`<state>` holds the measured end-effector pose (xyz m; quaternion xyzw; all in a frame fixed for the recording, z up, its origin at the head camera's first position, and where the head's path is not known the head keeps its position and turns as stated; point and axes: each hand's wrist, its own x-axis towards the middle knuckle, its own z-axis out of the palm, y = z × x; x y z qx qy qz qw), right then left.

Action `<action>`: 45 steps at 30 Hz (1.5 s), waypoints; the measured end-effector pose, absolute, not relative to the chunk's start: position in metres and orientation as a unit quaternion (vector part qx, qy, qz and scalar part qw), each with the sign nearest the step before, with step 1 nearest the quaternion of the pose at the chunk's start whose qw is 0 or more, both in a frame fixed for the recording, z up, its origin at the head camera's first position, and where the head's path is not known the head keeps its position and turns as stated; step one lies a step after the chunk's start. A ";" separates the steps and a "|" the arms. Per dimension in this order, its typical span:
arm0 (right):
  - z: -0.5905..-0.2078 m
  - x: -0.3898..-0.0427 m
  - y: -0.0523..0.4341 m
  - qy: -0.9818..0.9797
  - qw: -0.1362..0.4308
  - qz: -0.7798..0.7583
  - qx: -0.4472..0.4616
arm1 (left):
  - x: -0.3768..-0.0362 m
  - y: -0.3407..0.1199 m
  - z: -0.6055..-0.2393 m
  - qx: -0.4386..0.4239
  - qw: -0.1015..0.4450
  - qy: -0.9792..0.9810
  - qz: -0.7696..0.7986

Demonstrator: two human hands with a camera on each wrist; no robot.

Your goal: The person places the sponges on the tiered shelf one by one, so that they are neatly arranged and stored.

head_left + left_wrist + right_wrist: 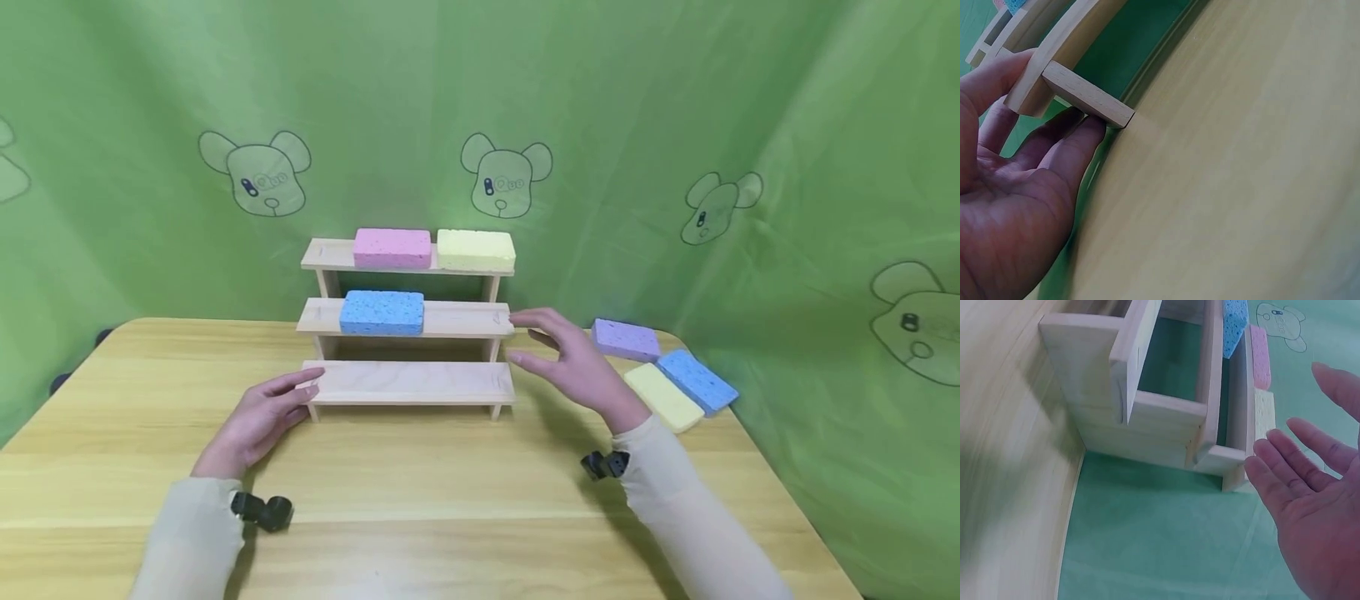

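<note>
A three-step wooden display stand (408,382) stands on the table. At the left end of its lowest shelf, my left hand (264,415) holds the stand, with some digits at the board's end and fingertips against the short leg (1088,94). My right hand (566,362) hovers open by the right end of the middle shelf (468,318), fingers spread and nothing held. On that shelf, left of centre, lies a blue sponge (382,312). The top shelf carries a pink sponge (392,248) and a pale yellow sponge (476,251) side by side.
To the right on the table (420,517) lie a purple sponge (626,339), a second blue sponge (697,381) and another yellow sponge (660,396), partly behind my right wrist. A green curtain (615,100) with bear-head drawings hangs behind and to the right.
</note>
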<state>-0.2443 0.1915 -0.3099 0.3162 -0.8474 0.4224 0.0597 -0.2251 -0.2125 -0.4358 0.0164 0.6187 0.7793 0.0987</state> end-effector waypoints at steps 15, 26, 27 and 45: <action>-0.330 -0.232 0.255 -0.882 0.061 0.402 0.237 | -0.226 -0.208 -0.438 0.017 0.103 0.613 0.783; -0.348 -0.226 0.301 -0.912 0.065 0.360 0.184 | -0.225 -0.212 -0.438 0.018 0.107 0.613 0.783; -0.352 -0.227 0.307 -0.916 0.068 0.355 0.176 | -0.225 -0.213 -0.438 0.019 0.107 0.615 0.781; -0.382 -0.218 0.387 -0.961 0.083 0.255 0.074 | -0.226 -0.213 -0.437 0.020 0.105 0.616 0.780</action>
